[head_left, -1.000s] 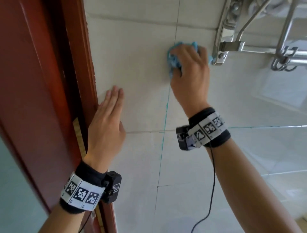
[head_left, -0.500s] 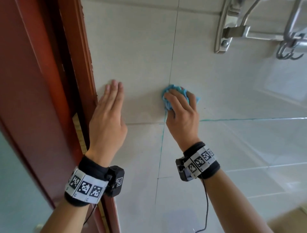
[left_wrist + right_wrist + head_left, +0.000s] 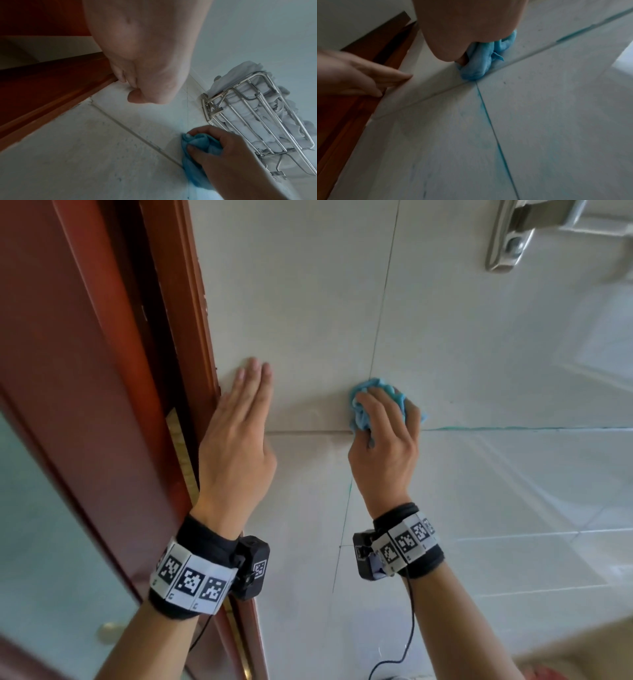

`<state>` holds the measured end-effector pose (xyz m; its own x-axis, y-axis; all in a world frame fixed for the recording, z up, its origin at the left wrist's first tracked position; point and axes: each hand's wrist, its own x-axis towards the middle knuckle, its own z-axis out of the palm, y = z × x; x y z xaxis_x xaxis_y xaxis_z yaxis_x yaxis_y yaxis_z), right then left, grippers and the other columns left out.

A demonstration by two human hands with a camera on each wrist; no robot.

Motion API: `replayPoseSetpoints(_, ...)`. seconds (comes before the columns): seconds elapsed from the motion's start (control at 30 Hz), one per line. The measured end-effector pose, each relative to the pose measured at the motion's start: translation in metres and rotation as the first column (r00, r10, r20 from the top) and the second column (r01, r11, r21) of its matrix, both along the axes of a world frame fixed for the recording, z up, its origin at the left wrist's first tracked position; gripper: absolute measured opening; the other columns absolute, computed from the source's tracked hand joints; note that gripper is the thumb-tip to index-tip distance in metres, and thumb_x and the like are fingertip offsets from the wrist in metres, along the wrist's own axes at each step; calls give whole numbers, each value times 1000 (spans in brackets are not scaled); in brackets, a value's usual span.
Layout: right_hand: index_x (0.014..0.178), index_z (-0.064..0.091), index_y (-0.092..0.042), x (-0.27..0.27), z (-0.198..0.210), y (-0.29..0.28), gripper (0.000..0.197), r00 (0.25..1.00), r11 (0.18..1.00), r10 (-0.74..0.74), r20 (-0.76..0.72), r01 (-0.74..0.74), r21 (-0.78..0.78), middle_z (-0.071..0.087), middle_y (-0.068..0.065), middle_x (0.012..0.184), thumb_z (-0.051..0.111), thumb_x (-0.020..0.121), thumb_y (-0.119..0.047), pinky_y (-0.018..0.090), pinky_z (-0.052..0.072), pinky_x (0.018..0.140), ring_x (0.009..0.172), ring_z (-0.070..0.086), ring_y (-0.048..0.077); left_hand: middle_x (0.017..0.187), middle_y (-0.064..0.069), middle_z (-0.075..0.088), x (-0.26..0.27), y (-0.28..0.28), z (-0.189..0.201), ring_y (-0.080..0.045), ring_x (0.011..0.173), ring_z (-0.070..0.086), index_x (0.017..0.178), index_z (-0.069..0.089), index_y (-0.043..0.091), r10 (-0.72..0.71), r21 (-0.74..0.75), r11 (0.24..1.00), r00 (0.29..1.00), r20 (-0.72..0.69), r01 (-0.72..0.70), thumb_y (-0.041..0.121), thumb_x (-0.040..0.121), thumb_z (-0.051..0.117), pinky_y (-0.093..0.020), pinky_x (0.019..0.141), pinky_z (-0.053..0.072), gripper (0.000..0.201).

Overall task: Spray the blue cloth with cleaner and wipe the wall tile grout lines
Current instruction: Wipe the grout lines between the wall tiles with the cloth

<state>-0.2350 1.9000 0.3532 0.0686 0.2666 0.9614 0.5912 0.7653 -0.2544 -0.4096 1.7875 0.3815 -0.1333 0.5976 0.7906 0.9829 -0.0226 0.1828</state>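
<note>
My right hand grips a bunched blue cloth and presses it onto the white tiled wall, right where a vertical grout line meets a horizontal one. The cloth sits on that crossing in the right wrist view, with a blue-stained grout line running below it. The left wrist view shows the fingers curled round the cloth. My left hand lies flat on the wall beside the door frame, fingers straight, holding nothing.
A red-brown wooden door frame runs along the left, right next to my left hand. A chrome wall rack bracket is fixed above right; the wire rack holds grey towels. A black cable hangs from the right wrist.
My right hand has wiped the cloth down the vertical grout line from beside the rack bracket to the grout crossing. The left hand has stayed flat on the wall.
</note>
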Motion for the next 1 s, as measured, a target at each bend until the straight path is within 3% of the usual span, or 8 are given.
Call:
replayPoseSetpoints(0.07,113,76,-7,-3,-18,-6,41,1000,999,5,-8,-6,-34,73,1,124,67,82,18,44,54,98,121,54,31,173,-5,16,0,-2,-3,-20,160,13,165,21,11,4,-12,1000,1000,2,-4,-13,90,41,-45,127,25,82)
replayPoseSetpoints(0.13,113,76,-8,-3,-22,-10,38,1000,997,20,-19,-21,-77,73,1,124,67,84,16,43,53,98,120,56,34,173,-5,16,1,-4,-5,-19,160,13,165,20,12,3,-19,1000,1000,4,-3,-12,90,40,-45,128,25,81)
replayPoseSetpoints(0.27,117,74,-9,-7,7,-14,39,993,988,81,-80,-91,-127,71,-1,127,70,84,10,41,54,96,121,56,35,174,-2,14,0,-7,-7,-15,160,11,166,19,14,-8,-32,999,1000,21,9,-15,88,41,-44,127,27,86)
replayPoseSetpoints(0.47,113,75,-11,-36,44,-14,43,983,993,83,-165,-96,-68,73,-3,121,63,79,12,41,52,91,111,58,30,172,-3,21,6,-8,-14,-16,160,17,164,27,12,-31,-7,999,995,94,31,-14,89,39,-45,123,35,80)
replayPoseSetpoints(0.6,114,78,-6,-43,0,-17,37,993,994,102,55,-104,23,73,5,125,62,86,13,42,51,102,119,61,34,173,-4,19,7,-8,-18,-15,160,14,165,24,13,-27,-29,999,991,130,31,-16,86,36,-45,126,29,84)
replayPoseSetpoints(0.7,114,78,-5,-41,-38,-21,36,961,983,159,226,-175,52,73,8,125,48,99,9,41,49,109,125,61,37,173,-4,19,7,-6,-20,-16,160,16,165,24,13,-24,-21,999,991,128,27,-15,88,37,-47,126,29,82)
replayPoseSetpoints(0.83,115,77,-3,-27,-31,-19,29,926,968,212,311,-242,61,73,9,125,58,98,9,44,50,109,121,65,38,173,-5,18,7,-6,-20,-18,160,16,165,23,13,-23,-26,999,992,121,26,-16,88,38,-47,126,30,83)
replayPoseSetpoints(1.0,115,77,-4,-16,42,1,34,982,981,186,38,-188,45,73,9,126,66,87,11,41,47,109,118,64,39,172,-4,21,6,-8,-19,-16,159,18,164,27,13,-37,-12,999,993,115,39,-20,87,40,-46,125,32,85)
